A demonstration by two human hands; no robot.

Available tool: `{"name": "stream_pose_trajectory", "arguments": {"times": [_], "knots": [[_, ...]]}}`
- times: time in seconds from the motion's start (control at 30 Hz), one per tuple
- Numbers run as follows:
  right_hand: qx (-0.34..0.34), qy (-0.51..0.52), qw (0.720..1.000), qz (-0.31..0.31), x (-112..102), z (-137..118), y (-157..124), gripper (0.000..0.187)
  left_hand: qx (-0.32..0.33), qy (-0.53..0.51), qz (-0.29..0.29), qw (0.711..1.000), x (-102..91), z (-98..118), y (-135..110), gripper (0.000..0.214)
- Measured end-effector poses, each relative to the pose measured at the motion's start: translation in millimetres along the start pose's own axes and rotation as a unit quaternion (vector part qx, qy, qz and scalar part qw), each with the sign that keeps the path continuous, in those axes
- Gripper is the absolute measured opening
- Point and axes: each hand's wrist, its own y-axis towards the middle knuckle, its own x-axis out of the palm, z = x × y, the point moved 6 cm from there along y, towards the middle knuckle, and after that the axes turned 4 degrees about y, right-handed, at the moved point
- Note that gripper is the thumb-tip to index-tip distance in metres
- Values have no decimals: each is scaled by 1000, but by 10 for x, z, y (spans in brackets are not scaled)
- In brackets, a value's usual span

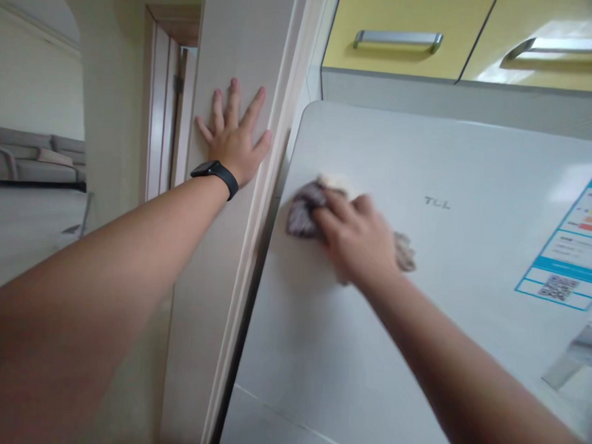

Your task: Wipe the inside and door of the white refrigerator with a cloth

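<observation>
My left hand [235,142], with a black band on its wrist, lies flat with spread fingers on the pale door frame [244,32]. A crumpled cloth [305,209], dark at one end and light brown elsewhere, is bunched under my right hand [356,237]. That hand is curled over it, pressing it to the upper left part of the white refrigerator door [418,343]. The right hand is slightly blurred. Part of the cloth sticks out beyond the wrist side of the hand.
Yellow cabinets [400,12] with metal handles [398,38] hang above the refrigerator. An energy label [574,238] is stuck on the door's right side. A dark narrow gap separates refrigerator and frame. Through the opening at left, a grey sofa [36,151] stands in another room.
</observation>
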Motion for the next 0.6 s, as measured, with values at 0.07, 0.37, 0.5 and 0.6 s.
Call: {"name": "stream_pose_trajectory", "arguments": {"times": [0.07,0.37,0.5,0.6], "knots": [[-105,60,991,-56,341,-789,-573,29,1,2,6,1000,-5,5,-8,74],[-111,179,972,-109,723,-1086,-1716,28,13,28,30,999,-2,50,-33,67],[54,24,998,34,-88,635,-822,36,4,22,26,999,34,26,-40,67],[264,-42,950,160,-632,1963,-528,46,13,38,36,999,37,31,-67,66]]}}
